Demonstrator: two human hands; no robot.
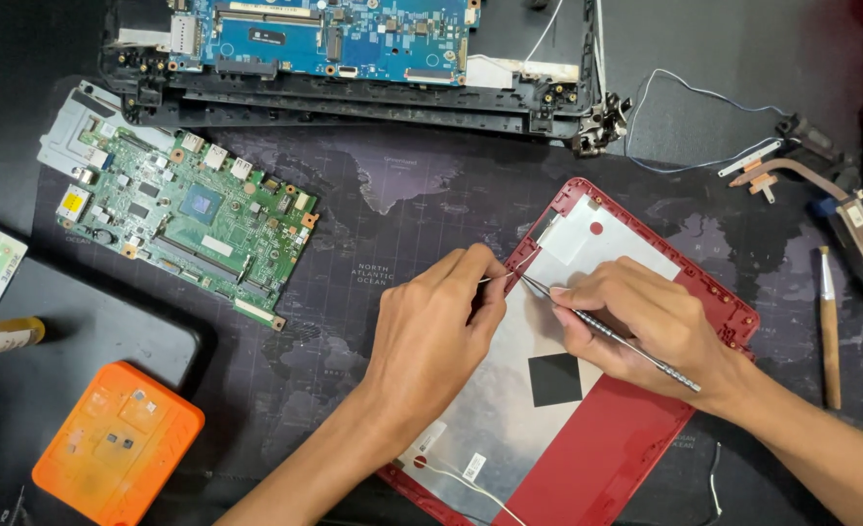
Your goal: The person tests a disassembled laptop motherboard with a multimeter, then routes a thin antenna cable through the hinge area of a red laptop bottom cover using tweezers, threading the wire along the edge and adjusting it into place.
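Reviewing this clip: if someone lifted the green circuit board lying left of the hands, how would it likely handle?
The green circuit board looks thin and flat, so probably stiff and light for its size. Small parts and connectors crowd its face, so it is likely fragile under pinching. It lies flat on the dark mat, unlikely to roll or tip. Both the left hand and right hand work elsewhere, at the red cover.

Two bare forearms come up from the bottom edge, no sleeves showing anywhere along them. The left hand (pixel 431 336) and the right hand (pixel 646 326) are uncovered too: no gloves, no rings, no watch or band at either wrist. Fingernails are short and plain.
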